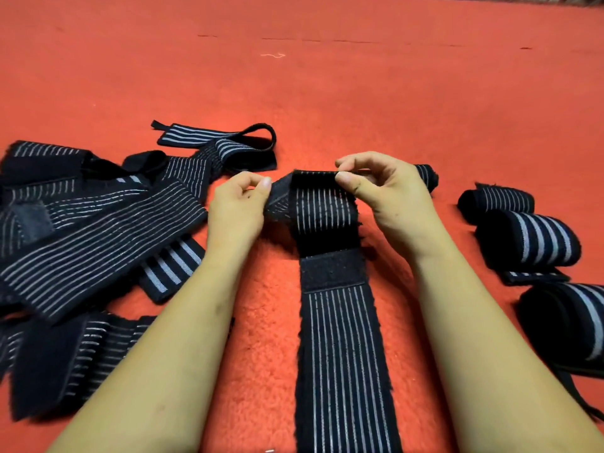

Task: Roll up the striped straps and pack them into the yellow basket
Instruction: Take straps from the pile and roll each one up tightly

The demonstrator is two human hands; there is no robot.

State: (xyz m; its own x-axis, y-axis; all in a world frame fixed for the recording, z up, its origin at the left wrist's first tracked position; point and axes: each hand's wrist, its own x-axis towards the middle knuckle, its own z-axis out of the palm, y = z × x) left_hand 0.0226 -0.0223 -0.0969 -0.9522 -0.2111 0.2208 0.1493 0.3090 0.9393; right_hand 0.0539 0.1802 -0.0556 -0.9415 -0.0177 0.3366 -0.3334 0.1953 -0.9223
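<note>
1. From my remote seat I see a red carpet (327, 93) covering the floor, and everything lies on it.
2. The striped strap (340, 338) in work runs straight down the middle of the carpet, from between the two forearms to the near edge of my view. It is dark with thin pale lines along its length.
3. Its far end is turned over toward me into a first fold (322, 204), and just below the fold a dark fuzzy fastening patch (333, 269) crosses the strap.
4. Left hand (237, 204): the grip is closed – thumb and forefinger pinch the left corner of the fold, the other fingers curled beneath.
5. Right hand (389, 194): the grip is also closed, thumb and forefinger pinching the fold's top edge at its right corner.
6. To the left lies a heap of loose straps (98, 223), flat, overlapping and crossing at angles, one with a loop at its far end.
7. To the right sit rolled straps – a small roll (495, 201) farthest out, a broad-striped roll (529, 240) touching it on the near side, and a larger roll (565, 325) cut off by the right edge of view.
8. One more roll (426, 176) pokes out just behind the right hand.
9. A pale loose thread (273, 55) lies far out on the carpet, well apart from everything.
</note>
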